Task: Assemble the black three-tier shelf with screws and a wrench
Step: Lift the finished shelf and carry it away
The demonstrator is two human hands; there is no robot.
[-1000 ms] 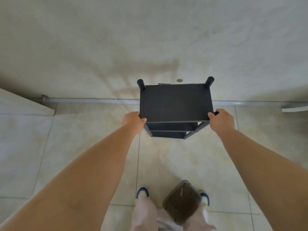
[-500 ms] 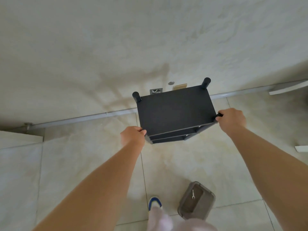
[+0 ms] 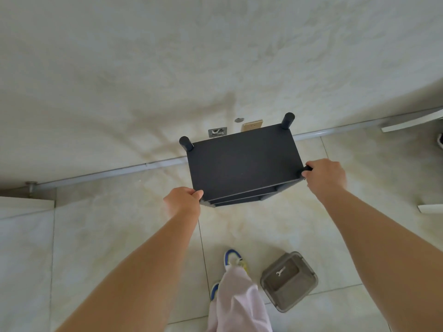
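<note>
The black three-tier shelf (image 3: pixel 242 164) stands upright on the tiled floor close to the wall, seen from above, with two round post tops showing at its far corners. My left hand (image 3: pixel 183 200) grips its near left corner post. My right hand (image 3: pixel 324 176) grips the near right corner post, whose black tip shows at my fingers. The lower tiers show as thin edges under the top board. A small silver wrench (image 3: pixel 280 271) lies inside a grey plastic box (image 3: pixel 288 280) on the floor behind me to the right.
The wall rises right behind the shelf, with a floor rail (image 3: pixel 107 172) along its base and two small plates (image 3: pixel 251 125) on it. My shoe (image 3: pixel 232 258) and trouser leg are at the bottom middle. White boards (image 3: pixel 429 208) lie at the right edge.
The shelf and both hands have shifted in view and the shelf now sits turned at an angle to the wall. My feet have stepped left, so the grey box appears further right.
</note>
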